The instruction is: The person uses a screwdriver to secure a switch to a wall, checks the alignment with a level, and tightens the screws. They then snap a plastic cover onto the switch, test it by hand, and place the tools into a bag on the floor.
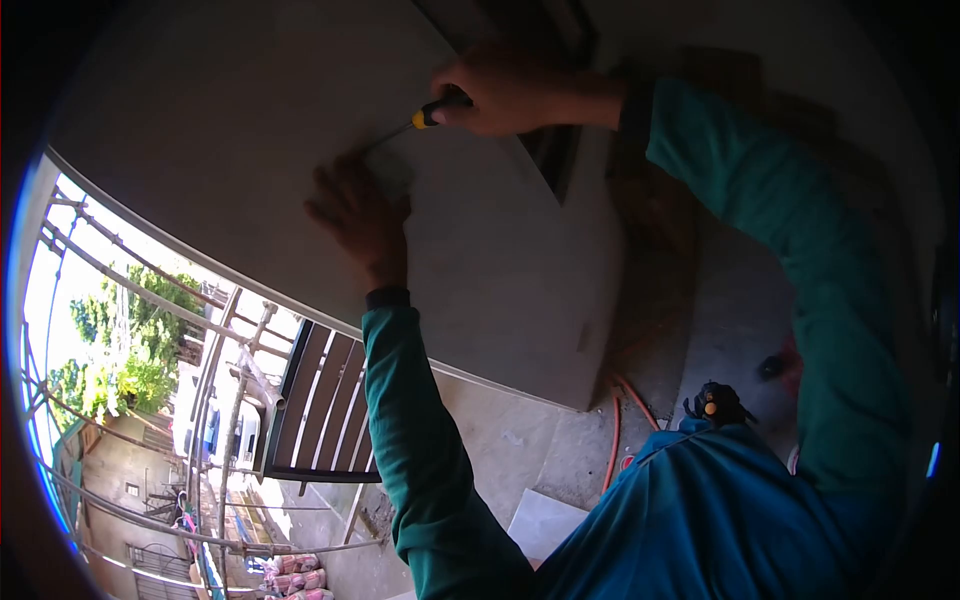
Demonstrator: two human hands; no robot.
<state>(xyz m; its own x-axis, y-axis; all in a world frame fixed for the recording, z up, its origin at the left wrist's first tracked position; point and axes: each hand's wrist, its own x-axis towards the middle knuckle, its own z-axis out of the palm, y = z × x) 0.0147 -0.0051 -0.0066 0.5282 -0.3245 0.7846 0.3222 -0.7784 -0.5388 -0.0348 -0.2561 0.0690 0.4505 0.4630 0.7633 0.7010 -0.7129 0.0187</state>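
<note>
My right hand (pixel 505 92) is closed around the black and yellow handle of a screwdriver (pixel 428 114). The thin metal shaft slants down and left toward the fingertips of my left hand (pixel 357 220). My left hand rests on the large grey panel (pixel 480 260), fingers spread, with no held object showing. A small paler patch lies beside its fingers, too dim to make out. The screwdriver's tip is lost in shadow near those fingers. Teal sleeves cover both arms.
A dark triangular opening (pixel 553 165) cuts into the panel beside my right hand. Below are an orange hose (pixel 613 440), a white sheet (pixel 543 522) on the concrete floor and a black object (pixel 718 402) at my waist. Slatted railing (pixel 330 400) and scaffold poles (pixel 150 295) stand at left.
</note>
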